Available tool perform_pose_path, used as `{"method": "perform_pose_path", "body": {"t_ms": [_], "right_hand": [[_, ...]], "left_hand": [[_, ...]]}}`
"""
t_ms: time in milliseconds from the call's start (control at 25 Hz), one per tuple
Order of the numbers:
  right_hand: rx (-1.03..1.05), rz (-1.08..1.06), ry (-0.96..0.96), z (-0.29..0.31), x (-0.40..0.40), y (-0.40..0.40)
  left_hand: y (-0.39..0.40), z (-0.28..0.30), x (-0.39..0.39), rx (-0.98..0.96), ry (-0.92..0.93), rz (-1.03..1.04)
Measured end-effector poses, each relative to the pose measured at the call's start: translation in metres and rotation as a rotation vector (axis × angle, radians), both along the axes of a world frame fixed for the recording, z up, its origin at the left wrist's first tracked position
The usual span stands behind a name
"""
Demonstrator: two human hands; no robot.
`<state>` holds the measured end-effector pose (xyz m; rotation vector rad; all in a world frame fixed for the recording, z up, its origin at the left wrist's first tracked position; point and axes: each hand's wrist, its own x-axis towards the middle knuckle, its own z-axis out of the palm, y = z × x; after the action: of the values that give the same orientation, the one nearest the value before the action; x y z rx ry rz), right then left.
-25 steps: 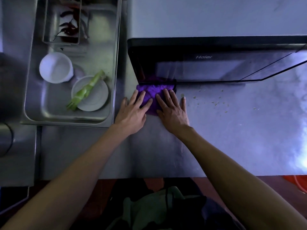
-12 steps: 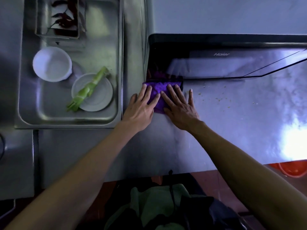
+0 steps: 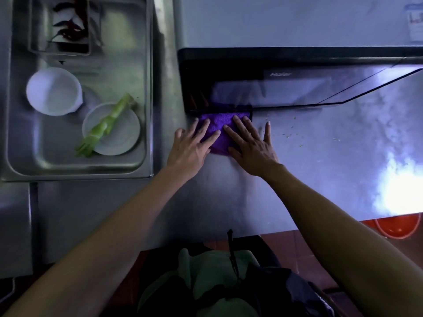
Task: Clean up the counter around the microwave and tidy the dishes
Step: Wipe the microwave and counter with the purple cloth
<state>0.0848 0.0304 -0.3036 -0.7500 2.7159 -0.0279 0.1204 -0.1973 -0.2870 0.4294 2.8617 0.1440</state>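
A purple cloth (image 3: 220, 128) lies flat on the steel counter (image 3: 320, 179), pushed against the bottom front edge of the black microwave (image 3: 286, 65). My left hand (image 3: 192, 147) presses on the cloth's left part with straight, spread fingers. My right hand (image 3: 250, 143) presses flat on its right part, the little finger out on the bare counter. Small crumbs (image 3: 290, 133) are scattered on the counter to the right of the cloth. In the steel tray (image 3: 146, 110) at the left sit a white bowl (image 3: 53, 91) and a white plate (image 3: 119, 133) with a green stalk (image 3: 105, 128) across it.
A smaller steel container (image 3: 37, 24) with dark red chillies stands at the back of the tray. An orange basin (image 3: 398, 227) sits on the floor below the counter's right front edge. Strong glare covers the counter at the right.
The view has shifted left, so the microwave and hands appear further right. Both hands stay flat on the cloth at the microwave's base.
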Motion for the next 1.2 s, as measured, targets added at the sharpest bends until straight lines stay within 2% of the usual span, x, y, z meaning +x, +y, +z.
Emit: {"method": "perform_pose_path", "body": {"t_ms": [800,1200], "right_hand": [[-0.075,0.004,-0.032,-0.008,-0.059,0.246],[-0.074,-0.152,-0.037,-0.006,-0.050,0.299]], "left_hand": [[0.260,0.002,-0.064,-0.051,-0.038,0.070],[0.333,0.005,-0.080,-0.006,-0.072,0.080]]}}
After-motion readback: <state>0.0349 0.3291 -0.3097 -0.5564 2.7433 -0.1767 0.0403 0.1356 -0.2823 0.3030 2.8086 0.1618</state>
